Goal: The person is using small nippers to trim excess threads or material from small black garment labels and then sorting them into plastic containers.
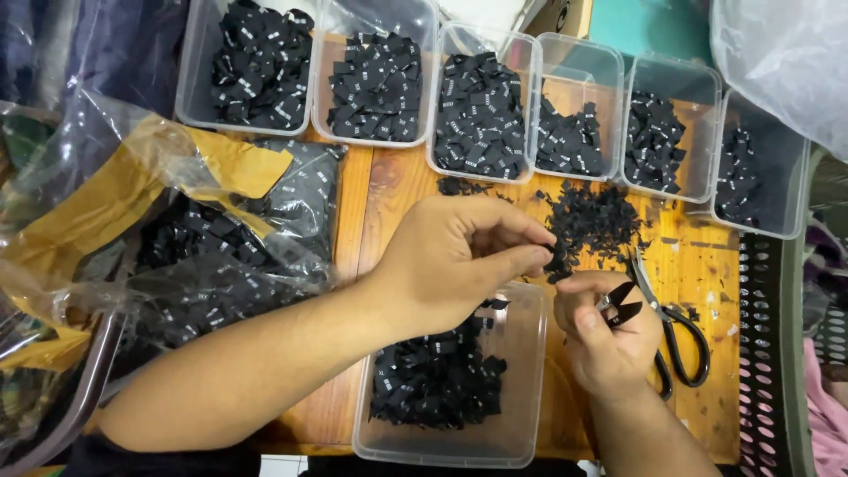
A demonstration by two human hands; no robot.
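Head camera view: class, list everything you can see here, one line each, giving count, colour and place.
Tubs: six, clear, row along the far edge, each holding black labels.
Front tub: one, clear, near edge, part filled with black labels.
Loose labels: one pile, black, on the table below the row.
Bags: clear plastic, left, holding black labels and yellow-brown paper.
Scissors: one pair, black handles, right of the hands.
Table: one, orange wood.
Left hand: pinching a black label at the pile.
Right hand: holding small black snips.

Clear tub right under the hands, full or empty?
Partly full. The near tub holds a heap of black labels on its left side; its right side shows bare bottom.
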